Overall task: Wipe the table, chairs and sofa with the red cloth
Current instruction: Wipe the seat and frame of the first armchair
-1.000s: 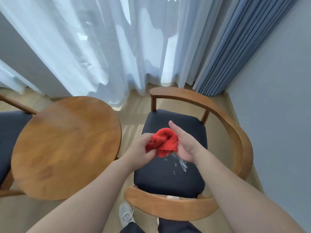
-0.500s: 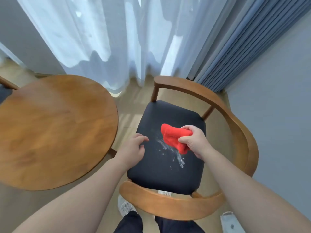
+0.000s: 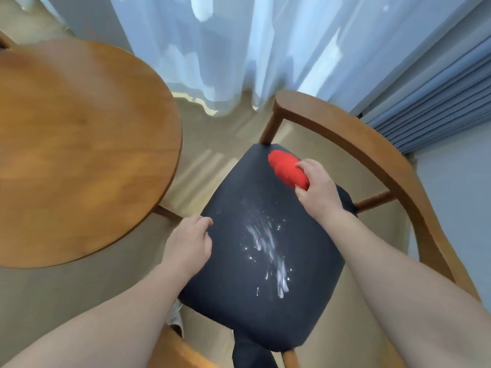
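**Chair seat under way: cloth at the far corner, wet patch waiting**

At the left stands the round wooden desk (image 3: 79,144), its top bare in the part that shows; nothing there tells whether it has been wiped. Just right of it, the left hand (image 3: 190,243) sits at the left edge of the chair's dark seat (image 3: 233,301), fingers loosely curled and holding nothing. Whether it touches the cushion I cannot tell.

In the middle of the seat lies a scatter of pale wet streaks (image 3: 268,248), running from the centre toward the near right corner. Beyond them, at the far corner of the seat, the red cloth (image 3: 287,168) is bunched into a wad and pressed to the cushion. The right hand (image 3: 318,192) grips it from the right side, fingers and thumb curled round it. The two hands are well apart, one at each side of the seat.

The curved wooden rail (image 3: 372,152) of the chair wraps round the right side, with a blue curtain (image 3: 438,102) behind it.

The step in hand looks like wiping this chair's seat. The next move probably calls for drawing the cloth back toward the near edge, straight through the streaks, with firm downward pressure so the wad spreads flat. The rail would follow. No sofa is in view.
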Motion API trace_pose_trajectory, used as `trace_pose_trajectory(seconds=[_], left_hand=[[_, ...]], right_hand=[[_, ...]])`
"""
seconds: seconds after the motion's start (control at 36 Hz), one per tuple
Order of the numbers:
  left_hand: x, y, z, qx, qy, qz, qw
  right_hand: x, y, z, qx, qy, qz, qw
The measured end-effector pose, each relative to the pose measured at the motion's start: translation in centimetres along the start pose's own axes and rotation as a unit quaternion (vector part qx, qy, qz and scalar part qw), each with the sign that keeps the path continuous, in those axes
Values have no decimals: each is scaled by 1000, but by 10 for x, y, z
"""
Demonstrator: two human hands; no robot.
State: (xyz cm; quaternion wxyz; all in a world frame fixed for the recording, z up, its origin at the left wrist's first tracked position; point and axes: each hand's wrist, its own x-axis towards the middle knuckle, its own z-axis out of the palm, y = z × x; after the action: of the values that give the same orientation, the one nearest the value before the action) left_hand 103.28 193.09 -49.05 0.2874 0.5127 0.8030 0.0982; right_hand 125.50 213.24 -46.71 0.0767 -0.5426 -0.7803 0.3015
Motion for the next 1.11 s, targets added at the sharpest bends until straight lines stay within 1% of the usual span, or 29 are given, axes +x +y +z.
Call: trace_pose_trajectory(seconds=[0.06,0.08,0.11,0.17,0.19,0.22,0.28,0.33,0.39,0.42,0.5,0.56,0.67,0.75,0.78,0.86,0.89,0.94,1.06,1.11], left_hand=[[11,-3,19,5,7,-14,1000],[16,-3,28,10,9,-18,1000],[21,-4,36,17,9,-21,1000],[28,-5,50,37,8,-29,999],[32,-6,56,46,8,-29,999],[34,-9,62,52,12,-24,998],[38,-15,72,54,23,-26,998],[41,-21,82,55,22,-47,997],[43,-25,91,62,5,-63,996],[44,-28,95,69,-5,-67,995],[43,-39,107,90,-63,-73,991],[42,-45,114,104,-96,-67,988],[34,-49,116,144,-102,-69,982],[18,-48,115,153,-125,-87,976],[15,-48,116,161,-144,-89,972],[16,-48,118,159,-181,-97,966],[18,-48,118,153,-189,-97,965],[20,-50,118,154,-202,-94,963],[22,-51,118,168,-231,-84,955],[22,-51,118,166,-240,-88,952]], right_hand=[[21,22,21,-25,-6,-47,999],[29,33,33,-60,-31,-63,996],[34,43,43,-117,-77,-76,987],[37,57,61,-238,-182,-78,951],[36,64,69,-255,-199,-67,944],[34,67,76,-237,-181,-55,953],[32,67,88,-199,-105,-31,974],[36,63,99,-244,-62,-21,968],[43,63,110,-295,-67,-34,952],[48,64,114,-299,-75,-42,950],[58,71,125,-262,-83,-38,961],[59,74,131,-221,-47,-57,972],[69,74,133,-149,18,-70,986],[95,64,124,-149,54,-82,984],[105,59,123,-158,49,-85,983],[126,44,130,-219,-46,-72,972],[128,42,135,-239,-58,-64,967],[128,41,140,-244,-47,-57,967],[125,44,141,-180,-1,-72,981],[119,40,143,-159,6,-90,983]])
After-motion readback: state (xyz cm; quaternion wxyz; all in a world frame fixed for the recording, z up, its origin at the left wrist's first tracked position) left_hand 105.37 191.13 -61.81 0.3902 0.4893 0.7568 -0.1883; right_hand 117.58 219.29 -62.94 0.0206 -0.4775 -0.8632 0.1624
